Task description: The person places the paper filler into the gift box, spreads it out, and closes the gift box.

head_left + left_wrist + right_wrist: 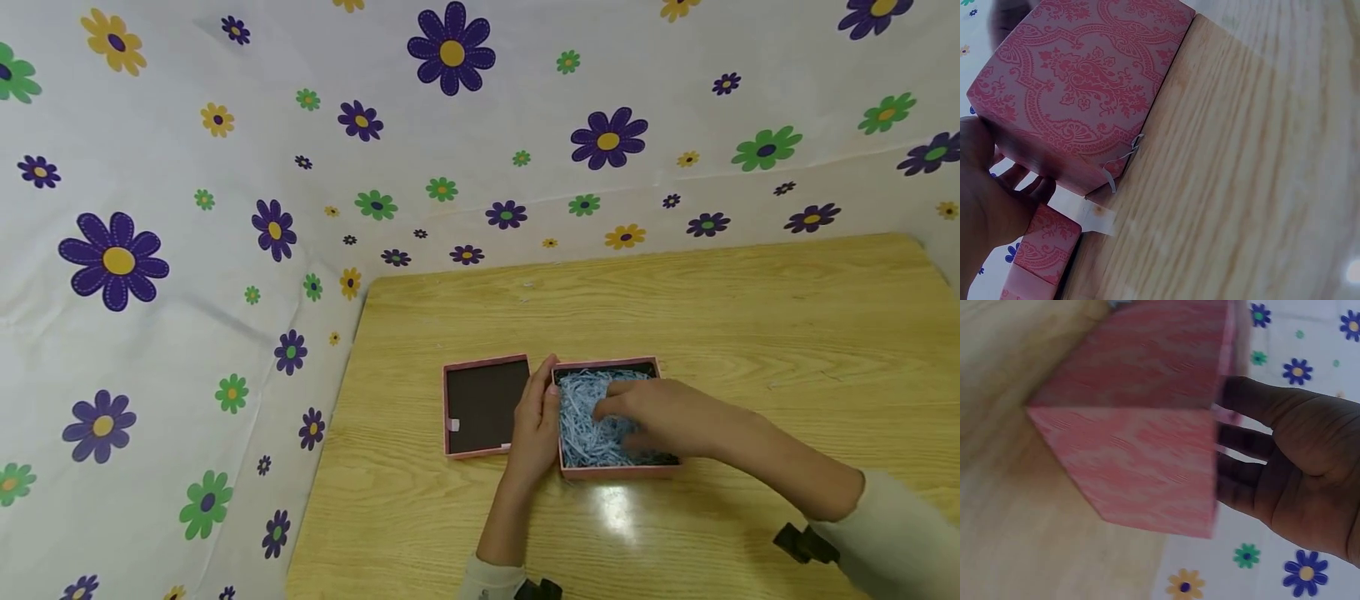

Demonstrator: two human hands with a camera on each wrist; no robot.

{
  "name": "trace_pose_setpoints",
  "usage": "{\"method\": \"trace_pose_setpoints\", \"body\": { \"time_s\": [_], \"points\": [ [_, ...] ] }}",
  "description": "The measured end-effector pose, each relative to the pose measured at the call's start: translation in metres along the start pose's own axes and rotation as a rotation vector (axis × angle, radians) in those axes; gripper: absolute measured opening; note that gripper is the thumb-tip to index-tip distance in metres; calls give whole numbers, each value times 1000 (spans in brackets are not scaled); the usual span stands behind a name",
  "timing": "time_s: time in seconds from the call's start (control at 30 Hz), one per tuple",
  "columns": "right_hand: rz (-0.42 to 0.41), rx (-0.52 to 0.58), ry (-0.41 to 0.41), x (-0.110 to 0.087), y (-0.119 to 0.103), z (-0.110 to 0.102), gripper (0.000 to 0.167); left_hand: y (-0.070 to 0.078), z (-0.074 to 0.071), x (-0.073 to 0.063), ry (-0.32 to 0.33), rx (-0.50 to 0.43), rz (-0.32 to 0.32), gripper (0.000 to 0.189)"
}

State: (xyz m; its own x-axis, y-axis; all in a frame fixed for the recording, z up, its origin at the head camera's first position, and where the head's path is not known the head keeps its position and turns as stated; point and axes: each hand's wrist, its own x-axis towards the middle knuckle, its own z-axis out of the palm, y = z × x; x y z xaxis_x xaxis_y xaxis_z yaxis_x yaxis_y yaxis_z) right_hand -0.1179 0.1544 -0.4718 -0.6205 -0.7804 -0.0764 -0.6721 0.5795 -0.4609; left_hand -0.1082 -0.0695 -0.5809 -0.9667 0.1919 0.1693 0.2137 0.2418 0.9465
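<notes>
A pink patterned box (1085,75) stands on the table, filled with shredded blue paper (588,425). My left hand (534,425) rests along the box's left wall; in the left wrist view its thumb and fingers touch that wall from outside. My right hand (667,412) reaches over the right wall, fingers spread and bent down over the shreds. From the right wrist, its fingers (1244,440) pass behind the box's rim, so the fingertips are hidden there. Beside my left hand lies the box lid (487,404), its dark inside facing up.
The wooden table (750,325) extends around the box and lid. A white flowered cloth (187,333) hangs behind and to the left. A thin pale strand (1121,161) clings to the box's lower edge. A small white tab (453,425) sits inside the lid.
</notes>
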Motion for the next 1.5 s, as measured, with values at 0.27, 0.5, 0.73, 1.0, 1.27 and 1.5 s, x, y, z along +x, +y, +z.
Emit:
{"method": "trace_pose_setpoints", "body": {
  "time_s": [0.27,0.5,0.73,1.0,1.27,1.5],
  "points": [
    [-75,-235,165,10,3,-18,29,-1,-1,-1,-4,0,-3,49],
    [-167,-408,30,31,17,15,24,-4,-1,0,-5,-5,7,49],
    [-82,-354,-171,34,13,35,52,-2,0,1,-9,7,6,49],
    [-76,-50,-82,23,10,-7,37,-3,-1,-1,-21,10,-8,49],
    [-117,28,-97,32,5,-7,30,-3,-2,-2,-32,-10,7,50],
    [-160,4,-205,45,11,27,42,-3,-1,-1,-27,4,-23,49]
  ]
}}
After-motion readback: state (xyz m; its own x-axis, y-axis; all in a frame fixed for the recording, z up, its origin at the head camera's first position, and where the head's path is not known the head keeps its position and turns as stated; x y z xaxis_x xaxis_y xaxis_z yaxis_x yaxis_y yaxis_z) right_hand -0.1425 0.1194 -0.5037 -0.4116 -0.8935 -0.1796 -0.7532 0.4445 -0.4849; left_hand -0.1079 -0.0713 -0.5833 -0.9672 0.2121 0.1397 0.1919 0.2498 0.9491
